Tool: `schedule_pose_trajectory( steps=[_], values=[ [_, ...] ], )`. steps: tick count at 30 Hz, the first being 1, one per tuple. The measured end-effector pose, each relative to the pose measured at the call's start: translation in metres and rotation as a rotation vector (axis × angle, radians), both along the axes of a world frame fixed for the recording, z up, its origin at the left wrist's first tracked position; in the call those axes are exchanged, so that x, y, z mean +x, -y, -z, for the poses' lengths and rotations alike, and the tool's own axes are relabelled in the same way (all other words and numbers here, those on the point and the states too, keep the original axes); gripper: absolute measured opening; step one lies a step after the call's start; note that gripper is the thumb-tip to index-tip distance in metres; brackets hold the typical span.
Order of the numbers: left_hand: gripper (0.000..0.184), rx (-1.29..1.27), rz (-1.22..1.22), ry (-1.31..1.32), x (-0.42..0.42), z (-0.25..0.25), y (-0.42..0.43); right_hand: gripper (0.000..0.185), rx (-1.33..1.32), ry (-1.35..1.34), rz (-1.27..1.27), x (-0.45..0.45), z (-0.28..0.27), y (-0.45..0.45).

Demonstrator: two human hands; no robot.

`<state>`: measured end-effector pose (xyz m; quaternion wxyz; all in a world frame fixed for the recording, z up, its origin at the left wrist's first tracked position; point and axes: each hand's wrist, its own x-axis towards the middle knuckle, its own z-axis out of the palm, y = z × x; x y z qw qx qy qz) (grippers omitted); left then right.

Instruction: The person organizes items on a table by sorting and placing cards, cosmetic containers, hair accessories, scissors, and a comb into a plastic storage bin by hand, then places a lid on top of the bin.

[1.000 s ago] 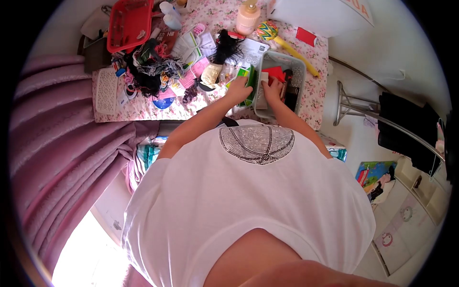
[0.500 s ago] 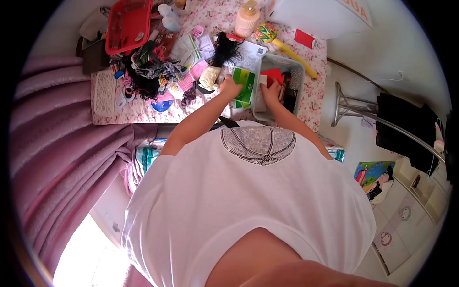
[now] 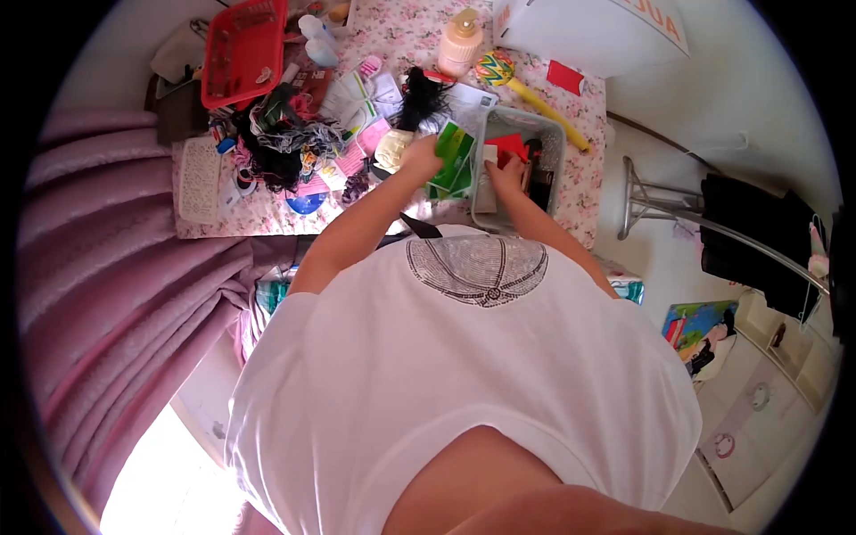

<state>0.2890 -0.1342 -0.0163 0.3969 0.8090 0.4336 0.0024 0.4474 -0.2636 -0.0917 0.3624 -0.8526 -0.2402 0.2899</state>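
Note:
My left hand (image 3: 421, 159) is closed on the left edge of a flat green packet (image 3: 456, 150), which tilts beside the basket. A cream-coloured bundle (image 3: 390, 150) and a tuft of black hair-like strands (image 3: 421, 100) lie just beyond that hand. My right hand (image 3: 508, 176) reaches into a grey plastic basket (image 3: 560, 147), its fingers pinched at the top of a narrow pale box (image 3: 487, 192). A red packet (image 3: 506, 144) sits behind those fingers, and dark items (image 3: 540, 189) fill the basket's right side. The fingertips of both hands are partly hidden.
A heap of tangled yarn-like strands (image 3: 285, 134) and a red basket (image 3: 241, 58) are on the left of the flowered tabletop (image 3: 580, 205). At the back stand a pink pump bottle (image 3: 460, 43) and a white carton (image 3: 588, 36). A yellow-handled toy (image 3: 544, 107) lies right of the grey basket.
The green packet, upright before, now leans to the right with its top raised, and my left hand has moved up slightly against it. My right hand stays in the grey basket.

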Motion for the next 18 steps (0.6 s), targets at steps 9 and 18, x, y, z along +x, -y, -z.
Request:
schedule_pose_trajectory(
  steps=[9, 18],
  values=[
    [0.014, 0.622, 0.483, 0.042, -0.022, -0.054, 0.011, 0.051, 0.263, 0.566, -0.194, -0.023, -0.104, -0.006],
    [0.012, 0.448, 0.314, 0.128, -0.025, -0.036, 0.005, 0.049, 0.347, 0.707, -0.895, -0.049, -0.118, -0.047]
  ],
)
